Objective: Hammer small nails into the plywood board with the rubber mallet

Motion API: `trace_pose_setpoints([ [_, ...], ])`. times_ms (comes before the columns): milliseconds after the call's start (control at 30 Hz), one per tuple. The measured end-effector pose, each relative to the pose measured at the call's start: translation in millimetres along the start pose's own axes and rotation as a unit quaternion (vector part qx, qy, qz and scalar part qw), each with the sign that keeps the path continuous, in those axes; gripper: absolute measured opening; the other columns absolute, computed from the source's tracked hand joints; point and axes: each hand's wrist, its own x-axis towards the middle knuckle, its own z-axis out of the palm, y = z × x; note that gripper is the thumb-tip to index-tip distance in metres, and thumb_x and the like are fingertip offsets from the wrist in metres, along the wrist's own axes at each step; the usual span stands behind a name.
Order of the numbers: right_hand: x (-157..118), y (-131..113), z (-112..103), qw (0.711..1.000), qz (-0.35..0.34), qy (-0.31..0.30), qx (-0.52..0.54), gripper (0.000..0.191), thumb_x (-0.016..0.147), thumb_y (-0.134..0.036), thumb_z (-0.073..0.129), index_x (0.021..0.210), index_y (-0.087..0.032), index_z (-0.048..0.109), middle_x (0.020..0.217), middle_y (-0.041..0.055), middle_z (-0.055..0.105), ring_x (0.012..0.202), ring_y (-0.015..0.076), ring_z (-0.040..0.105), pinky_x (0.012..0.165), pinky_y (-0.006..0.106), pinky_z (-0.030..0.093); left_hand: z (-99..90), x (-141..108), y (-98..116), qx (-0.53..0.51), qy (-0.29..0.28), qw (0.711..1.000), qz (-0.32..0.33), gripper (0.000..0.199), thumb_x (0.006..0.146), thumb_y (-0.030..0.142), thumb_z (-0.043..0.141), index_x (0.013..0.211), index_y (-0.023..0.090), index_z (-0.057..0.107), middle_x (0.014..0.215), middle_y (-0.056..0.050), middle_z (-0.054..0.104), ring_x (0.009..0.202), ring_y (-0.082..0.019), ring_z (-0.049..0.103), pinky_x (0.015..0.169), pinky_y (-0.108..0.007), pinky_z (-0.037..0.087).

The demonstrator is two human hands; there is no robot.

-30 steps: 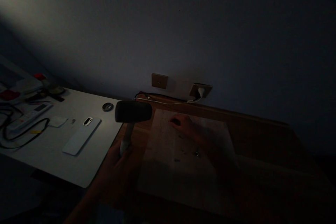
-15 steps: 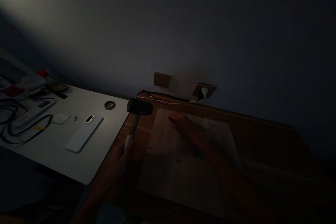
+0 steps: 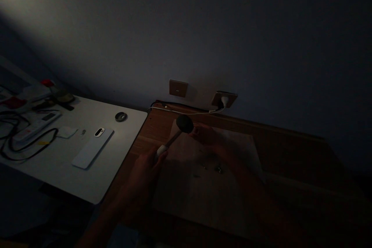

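My left hand [image 3: 149,164] is wrapped round the white grip of a mallet [image 3: 173,138]. The dark mallet head [image 3: 185,124] is raised at the far left part of a pale board [image 3: 180,186], close beside my right hand. My right hand [image 3: 202,133] is closed over the back of the board; whatever its fingers hold is too dark to make out. Several small metal bits [image 3: 219,169] lie on the board near my right forearm.
On the left, a white table [image 3: 113,170] bears a phone [image 3: 93,149], a roll of tape [image 3: 120,116], a power strip [image 3: 37,126] and black cables. A white cord [image 3: 197,113] runs along the wall to a socket [image 3: 224,99]. The wooden desk lies under the board.
My left hand and the mallet have moved right, and the mallet head has come beside my right hand and turned. My right hand has shifted slightly right.
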Motion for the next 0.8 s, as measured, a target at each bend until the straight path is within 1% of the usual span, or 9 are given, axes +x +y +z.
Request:
trace_pose_setpoints([
  [67,-12,3,-10,1.0,0.014,-0.004,-0.001,0.019,0.096,-0.025,0.064,0.112,-0.016,0.07,0.106,0.0109,0.074,0.088,0.0202,0.07,0.077,0.03,0.052,2.4,6,2,0.051,-0.014,0.998,-0.014,0.044,0.098,0.058,0.044,0.104,0.021,0.067,0.088,-0.007,0.075,0.074,-0.022,0.071,0.06,-0.025,0.042],
  [100,-18,4,-14,1.0,0.018,-0.011,-0.003,0.021,0.095,-0.022,0.064,0.114,-0.017,0.07,0.108,0.0112,0.074,0.092,0.021,0.071,0.081,0.031,0.052,3.5,8,3,0.086,-0.019,0.996,-0.025,0.042,0.099,0.056,0.044,0.104,0.022,0.067,0.088,-0.007,0.075,0.075,-0.022,0.071,0.059,-0.025,0.041],
  [200,-37,0,-23,0.999,0.019,-0.049,-0.012,0.018,0.092,-0.019,0.066,0.108,-0.017,0.074,0.108,0.0118,0.075,0.099,0.0237,0.07,0.09,0.035,0.051,6.0,11,4,0.172,-0.038,0.983,-0.049,0.037,0.101,0.053,0.043,0.11,0.024,0.065,0.091,-0.008,0.076,0.079,-0.024,0.074,0.06,-0.026,0.038],
  [300,-52,-8,-25,0.996,0.023,-0.088,-0.018,0.019,0.093,-0.025,0.067,0.107,-0.015,0.076,0.105,0.0138,0.074,0.1,0.0258,0.069,0.091,0.036,0.051,7.9,12,5,0.215,-0.046,0.974,-0.058,0.037,0.103,0.053,0.041,0.116,0.027,0.063,0.094,-0.008,0.078,0.084,-0.025,0.075,0.062,-0.026,0.04],
  [433,-64,-18,-27,0.99,0.034,-0.134,-0.013,0.028,0.093,-0.019,0.064,0.119,-0.017,0.073,0.111,0.0128,0.07,0.102,0.0237,0.067,0.09,0.033,0.051,9.0,13,5,0.25,-0.045,0.965,-0.069,0.039,0.103,0.055,0.04,0.116,0.026,0.062,0.1,-0.009,0.078,0.092,-0.028,0.075,0.067,-0.028,0.043],
  [500,-65,-21,-28,0.988,0.038,-0.149,-0.007,0.03,0.091,-0.016,0.064,0.119,-0.017,0.073,0.11,0.0123,0.07,0.1,0.0232,0.067,0.087,0.032,0.051,8.2,13,3,0.254,-0.045,0.964,-0.07,0.039,0.103,0.055,0.039,0.115,0.026,0.063,0.1,-0.009,0.078,0.092,-0.028,0.075,0.067,-0.029,0.043],
  [633,-61,-21,-25,0.99,0.036,-0.136,0.002,0.027,0.084,-0.01,0.067,0.108,-0.019,0.077,0.096,0.0102,0.071,0.087,0.0222,0.067,0.075,0.029,0.05,6.3,11,0,0.243,-0.056,0.966,-0.066,0.041,0.104,0.054,0.036,0.118,0.026,0.062,0.098,-0.01,0.078,0.091,-0.029,0.076,0.066,-0.029,0.042],
  [700,-56,-19,-23,0.993,0.027,-0.117,0.014,0.026,0.082,-0.008,0.066,0.101,-0.02,0.078,0.092,0.0084,0.072,0.082,0.0208,0.066,0.073,0.029,0.049,6.5,10,0,0.227,-0.05,0.971,-0.06,0.043,0.103,0.055,0.036,0.12,0.026,0.062,0.099,-0.011,0.078,0.092,-0.029,0.076,0.066,-0.029,0.043],
  [800,-44,-13,-22,0.996,0.016,-0.08,0.041,0.021,0.079,-0.009,0.066,0.094,-0.019,0.078,0.088,0.0056,0.074,0.077,0.0191,0.066,0.07,0.028,0.048,6.9,10,-2,0.216,-0.036,0.973,-0.074,0.045,0.102,0.056,0.039,0.123,0.025,0.063,0.1,-0.012,0.078,0.094,-0.031,0.075,0.068,-0.03,0.044],
])
